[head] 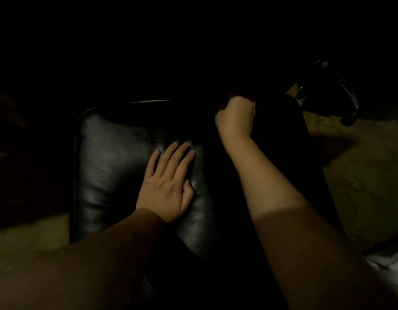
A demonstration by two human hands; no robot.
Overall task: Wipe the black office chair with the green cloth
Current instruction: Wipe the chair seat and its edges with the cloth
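Note:
The scene is very dark. The black office chair (113,166) fills the middle, its glossy leather cushion catching some light. My left hand (169,184) lies flat on that cushion with its fingers straight and spread. Further back and to the right, my right hand (236,118) is curled into a fist against a dark part of the chair. A thin sliver of the green cloth (216,118) peeks out at the fist's left edge; the rest of the cloth is hidden inside the hand.
A chair base with shiny legs and a caster (348,108) shows at the upper right. Pale wooden floor (361,186) lies to the right and at the lower left. Something white (390,262) sits at the right edge. Everything beyond is in darkness.

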